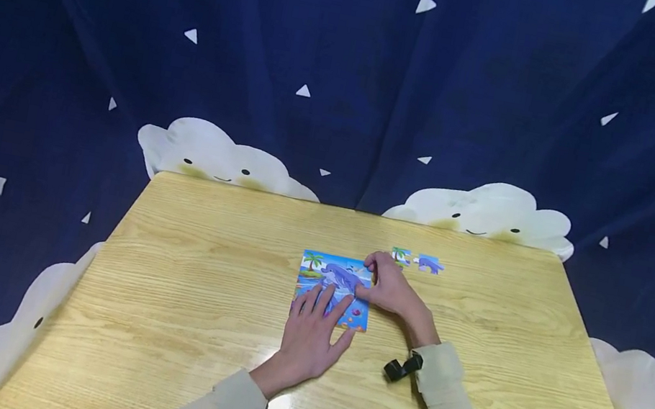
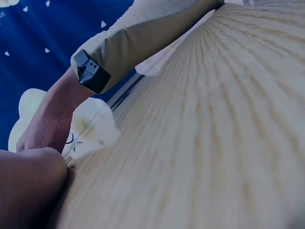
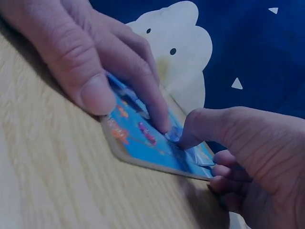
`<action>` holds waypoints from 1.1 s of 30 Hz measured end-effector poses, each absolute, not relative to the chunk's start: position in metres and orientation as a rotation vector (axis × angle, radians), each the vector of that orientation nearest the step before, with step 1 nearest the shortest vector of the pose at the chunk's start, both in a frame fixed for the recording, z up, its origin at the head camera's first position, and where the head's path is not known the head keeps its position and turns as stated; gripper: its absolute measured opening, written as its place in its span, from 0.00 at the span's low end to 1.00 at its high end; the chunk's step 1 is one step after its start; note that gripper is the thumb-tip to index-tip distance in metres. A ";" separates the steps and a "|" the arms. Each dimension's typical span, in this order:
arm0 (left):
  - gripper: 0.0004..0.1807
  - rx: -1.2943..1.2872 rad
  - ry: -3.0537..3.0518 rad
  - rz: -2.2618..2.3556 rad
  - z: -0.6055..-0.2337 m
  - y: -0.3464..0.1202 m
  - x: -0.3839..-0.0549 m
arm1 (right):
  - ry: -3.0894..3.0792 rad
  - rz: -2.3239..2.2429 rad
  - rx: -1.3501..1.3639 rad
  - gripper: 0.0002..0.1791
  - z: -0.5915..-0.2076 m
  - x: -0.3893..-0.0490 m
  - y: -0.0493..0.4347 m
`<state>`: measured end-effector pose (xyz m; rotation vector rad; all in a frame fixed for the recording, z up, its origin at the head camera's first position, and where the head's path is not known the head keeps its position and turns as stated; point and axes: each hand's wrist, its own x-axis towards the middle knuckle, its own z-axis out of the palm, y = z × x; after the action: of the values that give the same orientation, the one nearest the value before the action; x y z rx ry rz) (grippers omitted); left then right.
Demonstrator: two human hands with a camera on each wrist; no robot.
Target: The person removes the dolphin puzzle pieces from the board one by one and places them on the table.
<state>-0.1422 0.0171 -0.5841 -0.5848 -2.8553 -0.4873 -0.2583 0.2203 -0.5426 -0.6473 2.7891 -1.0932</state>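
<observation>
A dolphin jigsaw puzzle [image 1: 310, 276] with a palm tree and blue sea lies flat on the wooden table. My left hand [image 1: 308, 342] rests on its lower part, fingers spread and straight, the thumb at the near edge. At the upper right edge my right hand [image 1: 393, 288] pinches a puzzle piece, largely hidden by the fingers. In the right wrist view the right thumb [image 3: 202, 125] presses on the picture while the other fingers curl at the rim. Beyond that hand lie two loose pieces, a palm tree piece [image 1: 400, 255] and a dolphin piece [image 1: 429, 264].
The light wooden table [image 1: 186, 296] extends widely around the puzzle. A dark blue curtain [image 1: 347, 91] with white triangles and clouds hangs behind and beside it. Each wrist wears a small black camera, such as the right wrist's camera [image 1: 401, 368].
</observation>
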 end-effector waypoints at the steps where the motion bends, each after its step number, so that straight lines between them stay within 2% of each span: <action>1: 0.35 -0.583 -2.860 -0.489 -0.584 0.017 -0.142 | 2.780 -1.104 -0.638 0.28 -0.542 -0.259 0.220; 11: 0.35 -0.568 -2.866 -0.495 -0.583 0.016 -0.142 | 2.746 -1.190 -0.632 0.26 -0.543 -0.260 0.221; 16: 0.35 -0.570 -2.877 -0.507 -0.582 0.016 -0.142 | 2.737 -1.243 -0.630 0.20 -0.546 -0.260 0.222; 22: 0.36 -0.565 -2.907 -0.496 -0.582 0.016 -0.142 | 2.714 -1.242 -0.695 0.28 -0.547 -0.260 0.221; 33: 0.36 -0.558 -2.928 -0.493 -0.582 0.016 -0.142 | 2.684 -1.292 -0.705 0.26 -0.545 -0.259 0.223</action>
<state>-0.1425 0.0162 -0.5818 -0.5580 -2.9283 -0.4930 -0.2591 0.2228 -0.5453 -0.7055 2.6838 -1.2919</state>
